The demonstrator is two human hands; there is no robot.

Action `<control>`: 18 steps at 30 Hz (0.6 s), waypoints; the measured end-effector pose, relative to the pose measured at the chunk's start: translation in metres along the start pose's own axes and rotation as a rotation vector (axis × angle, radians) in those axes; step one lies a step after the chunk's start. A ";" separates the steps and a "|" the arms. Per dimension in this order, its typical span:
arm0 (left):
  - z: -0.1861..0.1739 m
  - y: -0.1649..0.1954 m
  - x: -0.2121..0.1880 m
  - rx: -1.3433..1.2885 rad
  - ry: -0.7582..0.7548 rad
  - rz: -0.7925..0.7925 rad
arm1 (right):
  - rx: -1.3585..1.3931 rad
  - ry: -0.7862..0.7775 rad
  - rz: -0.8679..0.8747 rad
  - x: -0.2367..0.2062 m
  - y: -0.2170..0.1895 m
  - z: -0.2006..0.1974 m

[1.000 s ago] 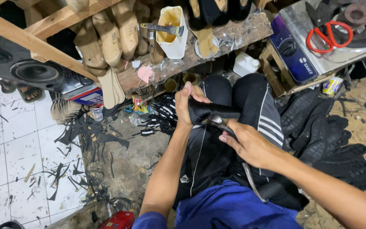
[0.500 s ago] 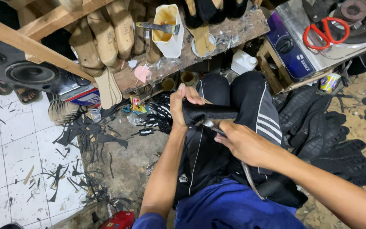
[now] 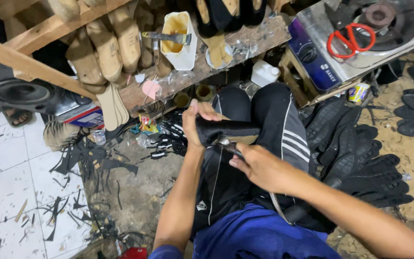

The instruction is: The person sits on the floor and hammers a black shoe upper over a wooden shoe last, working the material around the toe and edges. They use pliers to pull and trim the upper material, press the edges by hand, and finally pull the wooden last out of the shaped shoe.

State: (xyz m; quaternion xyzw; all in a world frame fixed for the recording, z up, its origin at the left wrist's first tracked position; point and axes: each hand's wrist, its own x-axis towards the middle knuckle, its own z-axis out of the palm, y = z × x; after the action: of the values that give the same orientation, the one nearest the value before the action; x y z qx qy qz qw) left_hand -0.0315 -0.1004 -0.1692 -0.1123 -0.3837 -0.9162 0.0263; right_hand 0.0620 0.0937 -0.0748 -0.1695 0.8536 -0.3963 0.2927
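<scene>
1. Hands first, in the head view, the only view you have. Your left hand (image 3: 198,125) is wrapped around one end of a black shoe piece (image 3: 230,131). Its fingers are curled shut on it. The thumb side points up, toward the shelf.

2. The black shoe piece lies on your knees, on your black pants (image 3: 269,129) with white stripes. It is long and thin. Its long way runs from side to side, from your left hand toward your right knee. Your left hand is the nearer one. It is right on the piece.

3. Your right hand (image 3: 259,168) sits just below the piece, on the side close to your body. It is closed around a small metal tool (image 3: 227,144). The shiny tip of the tool touches the bottom edge of the piece, near the middle. So the piece lies just up and a little left from your right hand.

4. Around you there are many more things. A wooden shelf (image 3: 226,55) stands in front of your knees. Tan shoe forms (image 3: 106,52) lean on it. A white cup (image 3: 180,41) with yellow glue stands there too.

5. Red scissors (image 3: 350,41) lie on a metal stove (image 3: 360,48) at the top right.

6. Black soles (image 3: 360,163) are piled beside your right leg. Black scraps (image 3: 92,160) lie on the floor to your left.
</scene>
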 end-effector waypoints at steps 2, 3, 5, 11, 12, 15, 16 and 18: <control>-0.005 0.001 0.004 -0.081 0.088 -0.036 | 0.126 -0.128 0.149 -0.010 -0.002 0.009; -0.009 0.002 0.007 -0.122 0.131 -0.057 | 0.077 -0.129 -0.035 -0.021 0.000 0.013; -0.021 0.007 0.018 -0.222 0.129 0.019 | -0.038 -0.136 -0.398 -0.046 0.010 0.014; -0.032 -0.016 0.038 -0.395 0.419 0.001 | -0.387 -0.013 0.181 -0.103 0.082 -0.003; -0.028 -0.029 0.038 -0.324 0.519 -0.019 | -0.528 -0.018 0.260 -0.111 0.092 0.000; -0.015 -0.072 0.042 -0.439 0.575 -0.124 | -0.832 0.118 -0.013 -0.114 0.109 0.029; -0.015 -0.082 0.042 -0.479 0.530 -0.141 | -0.757 0.019 0.027 -0.119 0.112 0.028; -0.019 -0.095 0.044 -0.554 0.431 -0.155 | -0.613 -0.168 0.096 -0.124 0.114 0.018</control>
State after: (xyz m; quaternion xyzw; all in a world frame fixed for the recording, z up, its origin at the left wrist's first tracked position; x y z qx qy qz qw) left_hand -0.0901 -0.0453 -0.2383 0.1102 -0.1139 -0.9873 0.0058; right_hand 0.1625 0.2203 -0.1271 -0.2416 0.9130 -0.0912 0.3158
